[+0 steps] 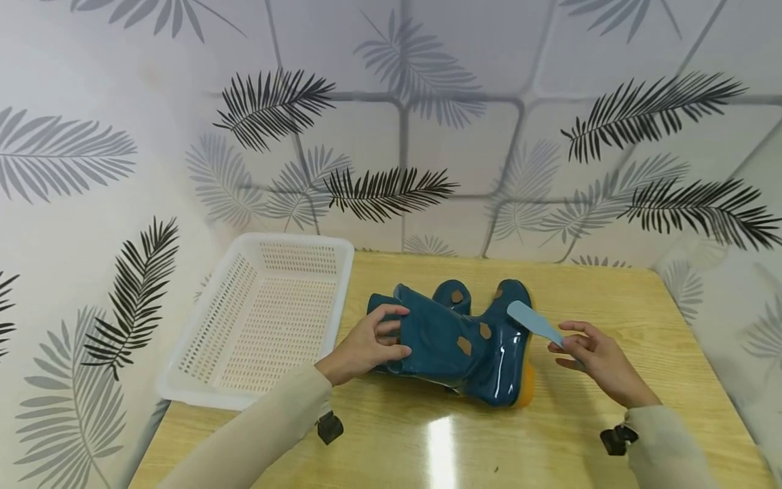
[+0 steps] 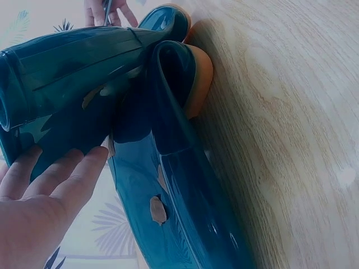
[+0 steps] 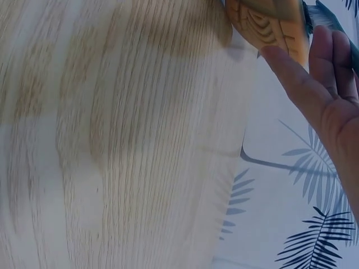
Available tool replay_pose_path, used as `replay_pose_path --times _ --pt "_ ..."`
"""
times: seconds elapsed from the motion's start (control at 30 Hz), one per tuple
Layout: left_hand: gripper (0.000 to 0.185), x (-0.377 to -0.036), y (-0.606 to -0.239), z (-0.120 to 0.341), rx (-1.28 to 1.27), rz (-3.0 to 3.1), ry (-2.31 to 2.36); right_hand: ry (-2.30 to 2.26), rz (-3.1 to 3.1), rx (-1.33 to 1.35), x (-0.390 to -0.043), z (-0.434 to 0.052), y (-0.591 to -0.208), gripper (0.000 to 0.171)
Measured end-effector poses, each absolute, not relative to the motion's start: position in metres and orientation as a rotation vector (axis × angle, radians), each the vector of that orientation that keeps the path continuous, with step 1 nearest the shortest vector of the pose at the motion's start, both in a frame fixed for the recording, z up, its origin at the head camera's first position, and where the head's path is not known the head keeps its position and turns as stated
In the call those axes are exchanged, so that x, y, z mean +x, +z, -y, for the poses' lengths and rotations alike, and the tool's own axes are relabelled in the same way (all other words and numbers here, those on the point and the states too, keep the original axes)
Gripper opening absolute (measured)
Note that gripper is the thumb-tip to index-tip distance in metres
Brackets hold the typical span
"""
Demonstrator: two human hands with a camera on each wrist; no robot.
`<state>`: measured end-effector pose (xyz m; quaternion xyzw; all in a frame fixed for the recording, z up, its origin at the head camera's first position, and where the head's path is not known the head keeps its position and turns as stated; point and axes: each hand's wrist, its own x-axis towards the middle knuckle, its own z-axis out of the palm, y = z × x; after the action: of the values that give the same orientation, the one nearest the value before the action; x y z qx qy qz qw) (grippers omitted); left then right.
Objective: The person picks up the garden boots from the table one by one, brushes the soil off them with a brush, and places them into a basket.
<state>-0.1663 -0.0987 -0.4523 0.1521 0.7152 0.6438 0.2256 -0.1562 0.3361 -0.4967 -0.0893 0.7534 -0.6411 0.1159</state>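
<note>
A pair of glossy teal rain boots with orange soles lies on its side on the table, tan patches showing on them. The upper boot point(image 1: 430, 333) lies across the lower boot point(image 1: 453, 293), partly covering it. My left hand point(image 1: 368, 341) grips the shaft of the upper boot near its opening; in the left wrist view the fingertips point(image 2: 84, 165) touch the boot. To the right, my right hand point(image 1: 601, 360) pinches the handle of a light blue brush point(image 1: 534, 320). The brush's flat head overlaps the upper boot's foot in the head view.
A white perforated plastic basket point(image 1: 348, 272) stands at the left of the wood-grain table point(image 1: 623, 299). Behind the table rises a wall point(image 1: 360, 136) covered in a leaf pattern. A small dark speck point(image 1: 497, 469) lies near the front.
</note>
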Motion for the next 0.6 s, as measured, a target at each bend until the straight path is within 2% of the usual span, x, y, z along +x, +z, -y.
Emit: replay_pose_path --times 0.3,0.6 --pt "0.061 -0.166 -0.453 0.099 0.431 -1.979 1.776 -1.971 -2.139 -0.322 -0.154 -0.35 -0.488 0.027" --pt "0.062 -0.166 -0.452 0.099 0.429 -1.983 1.777 -1.937 -2.142 -0.366 -0.17 -0.327 -0.485 0.026"
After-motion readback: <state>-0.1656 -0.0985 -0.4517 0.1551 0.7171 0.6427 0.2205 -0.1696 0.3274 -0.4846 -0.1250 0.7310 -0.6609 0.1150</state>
